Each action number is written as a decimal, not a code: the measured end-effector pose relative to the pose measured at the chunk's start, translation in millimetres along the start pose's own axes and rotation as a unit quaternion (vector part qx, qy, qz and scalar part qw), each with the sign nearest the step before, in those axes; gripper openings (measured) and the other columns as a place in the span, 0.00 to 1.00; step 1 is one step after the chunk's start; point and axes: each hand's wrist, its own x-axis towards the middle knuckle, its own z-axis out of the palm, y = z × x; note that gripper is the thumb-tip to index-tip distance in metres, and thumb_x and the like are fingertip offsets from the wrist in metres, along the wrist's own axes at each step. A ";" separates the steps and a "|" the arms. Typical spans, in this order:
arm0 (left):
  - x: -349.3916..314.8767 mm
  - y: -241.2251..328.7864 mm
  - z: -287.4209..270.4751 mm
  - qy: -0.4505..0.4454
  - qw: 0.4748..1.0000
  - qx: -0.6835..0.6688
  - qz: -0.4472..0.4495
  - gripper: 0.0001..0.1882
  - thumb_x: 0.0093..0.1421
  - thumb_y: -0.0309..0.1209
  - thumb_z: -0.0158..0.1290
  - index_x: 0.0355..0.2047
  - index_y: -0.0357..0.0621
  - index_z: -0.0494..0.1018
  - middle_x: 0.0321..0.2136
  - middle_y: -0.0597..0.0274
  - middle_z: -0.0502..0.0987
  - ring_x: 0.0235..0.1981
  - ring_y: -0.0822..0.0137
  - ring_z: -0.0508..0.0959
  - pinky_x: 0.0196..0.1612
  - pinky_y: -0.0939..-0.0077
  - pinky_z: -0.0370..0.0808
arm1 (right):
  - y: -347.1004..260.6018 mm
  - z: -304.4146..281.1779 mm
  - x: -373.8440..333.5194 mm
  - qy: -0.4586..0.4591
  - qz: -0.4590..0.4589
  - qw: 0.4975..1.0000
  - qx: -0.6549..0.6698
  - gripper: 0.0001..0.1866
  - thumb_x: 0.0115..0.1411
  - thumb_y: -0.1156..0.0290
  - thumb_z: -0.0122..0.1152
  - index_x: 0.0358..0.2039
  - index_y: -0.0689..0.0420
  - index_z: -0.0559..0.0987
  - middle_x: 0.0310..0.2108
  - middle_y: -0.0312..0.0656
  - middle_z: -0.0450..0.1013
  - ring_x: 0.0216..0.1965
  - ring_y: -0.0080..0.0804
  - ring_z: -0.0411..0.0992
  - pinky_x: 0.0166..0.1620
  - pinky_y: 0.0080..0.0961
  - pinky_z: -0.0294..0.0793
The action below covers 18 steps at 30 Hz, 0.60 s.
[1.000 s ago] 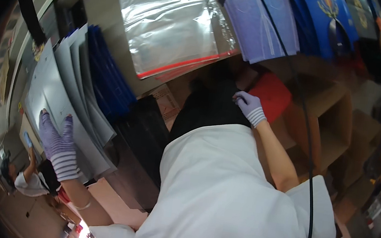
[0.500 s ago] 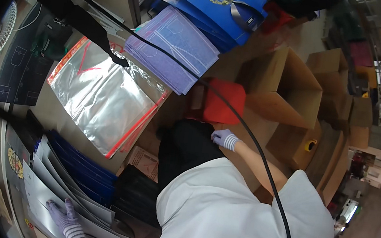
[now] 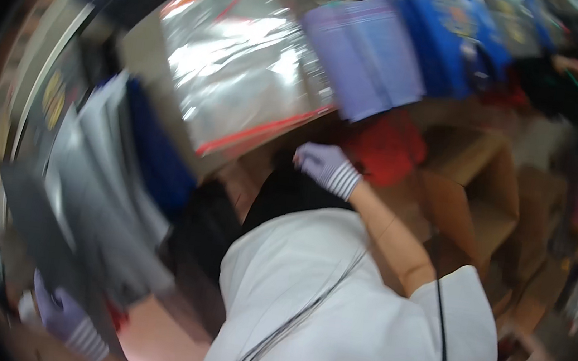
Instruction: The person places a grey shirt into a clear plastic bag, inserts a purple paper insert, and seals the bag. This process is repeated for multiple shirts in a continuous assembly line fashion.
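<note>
My left hand (image 3: 63, 315), in a lilac glove with white-striped cuff, is low at the left, blurred. It grips the lower edge of a dark grey flat bag (image 3: 56, 224), which stands apart from the fanned stack of lighter grey bags (image 3: 100, 164). A dark blue bag (image 3: 156, 146) stands behind that stack. Gloved the same way, my right hand (image 3: 327, 167) is above my dark trousers, near the stack of clear plastic bags (image 3: 237, 73) with red edges. Its fingers are curled, and nothing shows in them.
Past the plastic bags lie violet denim-patterned flat bags (image 3: 369, 57) and blue bags (image 3: 451, 38) with a gold emblem. A red object (image 3: 390, 146) and open cardboard boxes (image 3: 467, 202) are to the right. A black cable (image 3: 441, 336) hangs over my white shirt.
The view has swung and blurred. My left hand has moved off the grey stack's face, and one dark grey bag is now apart from it. My right hand has risen toward the plastic bags.
</note>
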 end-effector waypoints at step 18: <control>-139.2 123.8 -100.0 0.275 0.868 -0.034 0.412 0.22 0.56 0.43 0.48 0.44 0.39 0.66 0.39 0.49 0.72 0.49 0.45 0.67 0.51 0.46 0.64 | -160.1 -36.5 0.4 -0.351 0.309 0.691 0.551 0.24 0.47 0.66 0.65 0.43 0.63 0.70 0.35 0.41 0.72 0.34 0.27 0.72 0.38 0.23 0.74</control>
